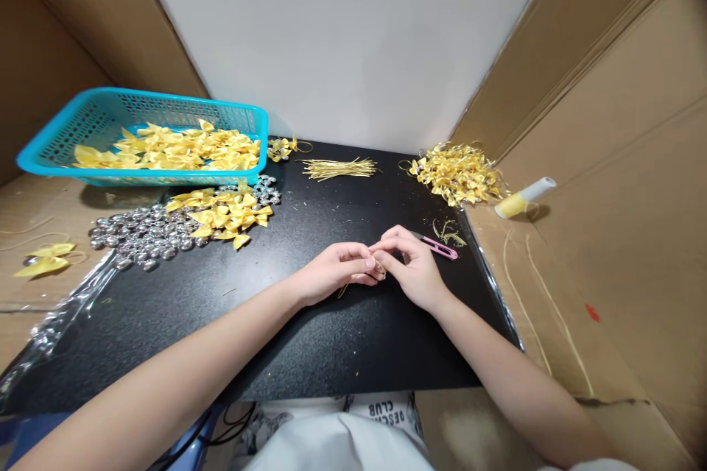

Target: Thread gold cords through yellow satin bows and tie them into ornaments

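Above the black mat, my left hand [343, 271] and my right hand [409, 265] meet fingertip to fingertip. Both pinch a thin gold cord [380, 265], which curves in a small loop between them. A loose end of it hangs below my left fingers. Whether anything else is tucked inside the fingers, I cannot tell. Just beyond my right hand lies a pink thread snipper [442, 246], partly covered by that hand. Some cut gold cord scraps [450, 232] lie beside it.
A blue basket [110, 180] of yellow bows stands back left. Before it are silver beads [146, 235] and loose bows [226, 213]. A bundle of gold cords [339, 168] lies at the back. Right of it sit a pile of finished bows [458, 173] and a white tube [524, 197].
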Demonstrator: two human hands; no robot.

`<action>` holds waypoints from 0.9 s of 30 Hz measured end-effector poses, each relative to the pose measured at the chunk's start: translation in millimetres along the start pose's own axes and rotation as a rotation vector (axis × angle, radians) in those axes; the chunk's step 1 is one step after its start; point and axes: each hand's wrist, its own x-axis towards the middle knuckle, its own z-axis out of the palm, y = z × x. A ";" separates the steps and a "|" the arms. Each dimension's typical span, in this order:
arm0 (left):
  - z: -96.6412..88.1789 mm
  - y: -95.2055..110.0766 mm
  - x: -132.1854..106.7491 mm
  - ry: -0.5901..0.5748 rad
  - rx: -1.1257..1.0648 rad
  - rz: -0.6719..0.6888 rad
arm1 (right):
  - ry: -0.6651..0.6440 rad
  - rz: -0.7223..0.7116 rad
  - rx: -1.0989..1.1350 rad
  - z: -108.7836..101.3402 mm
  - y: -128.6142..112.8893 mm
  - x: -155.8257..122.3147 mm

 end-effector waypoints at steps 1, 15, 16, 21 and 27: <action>-0.1 -0.6 0.4 0.005 -0.002 0.002 | -0.001 0.000 -0.001 0.0 0.0 0.0; 3.9 2.4 -0.7 -0.005 -0.120 -0.039 | -0.026 -0.036 -0.081 -1.8 -1.4 0.1; 4.4 2.9 -0.9 -0.010 -0.124 -0.049 | -0.024 -0.041 -0.086 -1.9 -1.5 0.1; 8.5 5.0 -3.2 0.009 -0.109 -0.058 | -0.032 -0.065 -0.105 -1.3 -1.0 0.5; 7.4 2.3 -3.3 0.011 -0.075 -0.047 | -0.056 -0.098 -0.119 -3.1 -3.1 0.6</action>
